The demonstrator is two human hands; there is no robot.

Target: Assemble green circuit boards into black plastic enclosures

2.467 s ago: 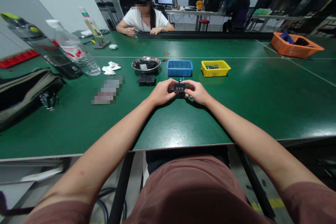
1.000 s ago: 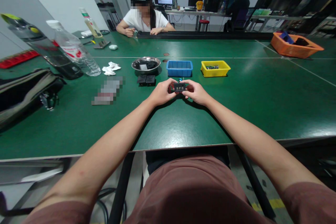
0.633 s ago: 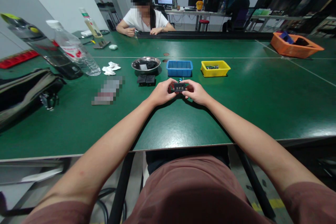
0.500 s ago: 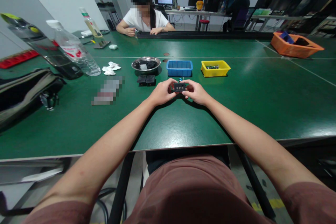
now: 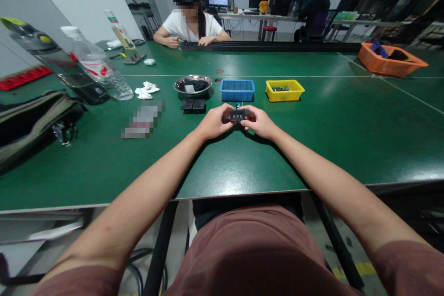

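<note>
A small black box marked "SPD" (image 5: 237, 115) is pinched between both hands above the green table (image 5: 215, 166). My left hand (image 5: 217, 121) grips its left end, and my right hand (image 5: 259, 121) grips its right end. Just behind the box a small blue-green piece shows; what it belongs to is hard to tell. Beyond the hands are a blue bin (image 5: 237, 90) and a yellow bin (image 5: 285, 91) with small parts inside. To the left, a metal bowl (image 5: 177, 87) holds dark pieces, with two black blocks (image 5: 193, 106) in front of it.
At the left are a bag (image 5: 31, 125), a clear bottle (image 5: 100, 67), a dark bottle (image 5: 69, 67), crumpled tissue (image 5: 147, 89) and a blurred flat item (image 5: 143, 120). An orange basket (image 5: 391, 67) stands far right. A person (image 5: 190, 25) sits across the table.
My hands and the black box have not visibly moved. In the background, a standing person shows more beside the seated person's headset.
</note>
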